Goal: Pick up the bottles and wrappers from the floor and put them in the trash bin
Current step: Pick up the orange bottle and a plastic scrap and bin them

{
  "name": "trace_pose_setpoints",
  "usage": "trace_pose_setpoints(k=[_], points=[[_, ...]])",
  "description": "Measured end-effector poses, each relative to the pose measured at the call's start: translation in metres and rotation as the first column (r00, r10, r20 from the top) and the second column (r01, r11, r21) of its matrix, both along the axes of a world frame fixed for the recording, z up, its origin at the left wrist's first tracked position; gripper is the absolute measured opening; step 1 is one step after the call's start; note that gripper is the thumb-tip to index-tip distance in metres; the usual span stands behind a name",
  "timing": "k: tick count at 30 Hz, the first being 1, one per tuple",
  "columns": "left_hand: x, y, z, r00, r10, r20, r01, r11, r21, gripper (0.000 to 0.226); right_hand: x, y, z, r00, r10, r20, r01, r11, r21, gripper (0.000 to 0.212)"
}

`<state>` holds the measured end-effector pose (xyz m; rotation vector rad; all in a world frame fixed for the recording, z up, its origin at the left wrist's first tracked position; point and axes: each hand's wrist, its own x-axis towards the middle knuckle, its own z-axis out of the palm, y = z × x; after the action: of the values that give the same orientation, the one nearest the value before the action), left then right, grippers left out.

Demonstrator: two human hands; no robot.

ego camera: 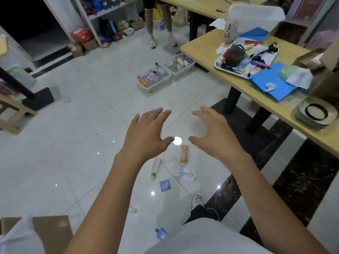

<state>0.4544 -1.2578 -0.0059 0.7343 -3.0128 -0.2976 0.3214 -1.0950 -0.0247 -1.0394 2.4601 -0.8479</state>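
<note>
Bottle (184, 154) with orange label lies on floor (73, 143); print blurred.

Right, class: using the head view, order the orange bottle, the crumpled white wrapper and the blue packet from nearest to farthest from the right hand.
1. The orange bottle, on the floor just below and left of the right hand.
2. The crumpled white wrapper, just beyond the bottle's lower end.
3. The blue packet, lower again and further left.
</note>
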Motion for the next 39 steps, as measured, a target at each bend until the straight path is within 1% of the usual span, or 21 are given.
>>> trace_pose_setpoints(k=[5,9,11,15,19,22,24,26,29,32,34,39], points=[[-0.044,-0.019,-0.015,0.999,-0.014,0.034,0.013,0.999,0.034,0.079,-0.048,-0.012,-0.031,0.998,-0.039,0.051,0.038,0.999,0.03,0.074],[-0.06,-0.039,-0.021,0.999,0.032,0.042,-0.034,0.999,0.033,0.08,-0.07,-0.034,-0.044,0.997,0.023,0.075,-0.027,0.998,0.052,0.073],[-0.061,-0.047,-0.022,0.998,0.054,0.033,-0.056,0.996,0.064,0.08,-0.075,-0.049,-0.045,0.996,0.063,0.063,-0.067,0.996,0.061,0.072],[-0.055,-0.067,-0.024,0.996,0.083,0.01,-0.083,0.978,0.193,0.078,-0.076,-0.08,-0.043,0.994,0.103,0.034,-0.104,0.994,0.042,0.068],[-0.051,-0.102,-0.033,0.998,0.064,0.028,-0.068,0.976,0.207,0.08,-0.069,-0.107,-0.048,0.992,0.119,0.033,-0.121,0.991,0.064,0.071],[-0.06,-0.134,-0.04,0.999,-0.005,0.034,-0.002,0.981,0.192,0.082,-0.066,-0.129,-0.056,0.995,0.092,0.025,-0.094,0.988,0.124,0.078],[-0.067,-0.158,-0.048,0.996,-0.074,0.048,0.066,0.987,0.146,0.085,-0.065,-0.144,-0.061,0.999,0.051,-0.001,-0.05,0.985,0.168,0.084],[-0.073,-0.183,-0.053,0.983,-0.152,0.107,0.138,0.982,0.127,0.089,-0.058,-0.157,-0.06,1.0,-0.009,-0.004,0.009,0.978,0.209,0.087],[-0.079,-0.219,-0.058,0.972,-0.206,0.114,0.19,0.971,0.142,0.091,-0.049,-0.182,-0.058,0.997,-0.064,0.041,0.054,0.975,0.217,0.085],[-0.091,-0.248,-0.066,0.946,-0.303,0.114,0.285,0.947,0.151,0.092,-0.046,-0.21,-0.056,0.991,-0.132,0.037,0.12,0.966,0.231,0.082],[-0.098,-0.262,-0.07,0.93,-0.349,0.117,0.324,0.927,0.188,0.092,-0.044,-0.227,-0.054,0.982,-0.188,0.035,0.176,0.959,0.224,0.079],[-0.116,-0.288,-0.08,0.952,-0.303,0.048,0.274,0.91,0.31,0.089,-0.044,-0.247,-0.061,0.969,-0.243,0.033,0.23,0.947,0.223,0.075]])
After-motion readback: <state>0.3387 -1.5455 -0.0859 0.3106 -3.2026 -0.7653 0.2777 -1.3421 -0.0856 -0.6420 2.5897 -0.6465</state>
